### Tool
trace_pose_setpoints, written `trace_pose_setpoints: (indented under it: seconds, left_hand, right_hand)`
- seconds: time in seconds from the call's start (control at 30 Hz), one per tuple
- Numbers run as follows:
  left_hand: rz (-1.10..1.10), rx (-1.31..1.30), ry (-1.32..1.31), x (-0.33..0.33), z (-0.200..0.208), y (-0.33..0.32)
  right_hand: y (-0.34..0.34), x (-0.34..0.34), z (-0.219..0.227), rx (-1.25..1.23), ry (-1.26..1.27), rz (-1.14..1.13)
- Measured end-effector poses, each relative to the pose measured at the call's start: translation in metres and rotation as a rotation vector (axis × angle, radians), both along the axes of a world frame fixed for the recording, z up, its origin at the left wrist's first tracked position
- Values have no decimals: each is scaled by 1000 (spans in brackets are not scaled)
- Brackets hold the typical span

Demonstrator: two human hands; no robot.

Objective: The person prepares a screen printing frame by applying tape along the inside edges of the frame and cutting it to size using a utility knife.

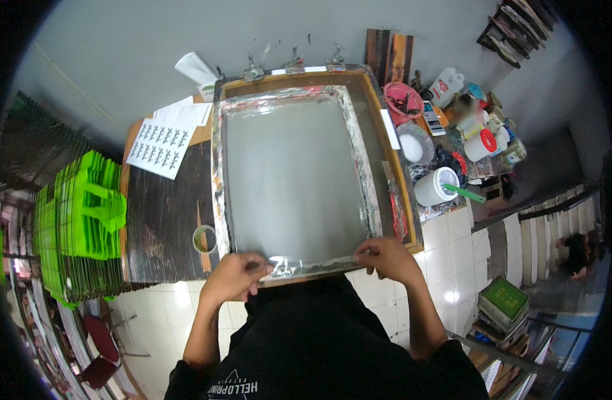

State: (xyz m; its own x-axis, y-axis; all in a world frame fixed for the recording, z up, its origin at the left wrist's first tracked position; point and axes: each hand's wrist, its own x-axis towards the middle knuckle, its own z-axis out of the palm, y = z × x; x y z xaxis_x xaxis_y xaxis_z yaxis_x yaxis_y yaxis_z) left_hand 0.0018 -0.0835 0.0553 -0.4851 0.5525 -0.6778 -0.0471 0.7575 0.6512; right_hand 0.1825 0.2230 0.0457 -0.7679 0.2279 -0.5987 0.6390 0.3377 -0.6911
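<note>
A screen-printing frame (354, 127) with grey mesh (292, 180) lies in front of me, its paint-stained sides covered in shiny film. Along its near edge runs a strip of glossy, wrinkled clear tape (299, 265). At the near left corner my left hand (238, 275) is closed, thumb and fingers pinching the tape's end. My right hand (388, 259) pinches at the near right corner, its fingers curled at the other end of the strip. What lies inside each pinch is partly hidden. A tape roll (204, 239) rests on the dark table, left of the frame.
Metal clamps (294, 61) line the far edge of the wooden base (412, 233). At right stand a white tub (436, 187) with a green-handled tool (467, 194), a pink basket (402, 101) and several jars. Printed sheets (160, 148) lie left, beside green bags (92, 213) on a rack.
</note>
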Motion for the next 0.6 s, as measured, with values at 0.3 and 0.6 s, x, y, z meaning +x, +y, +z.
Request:
trace_pose_setpoints:
  seconds: [0.3,0.6]
  left_hand:
    - [338,269,-3,22,-25,-15]
    - [322,428,33,22,-34,-21]
  right_hand:
    - [-15,30,-23,218,362,-97]
    - [-21,41,25,204,587,18]
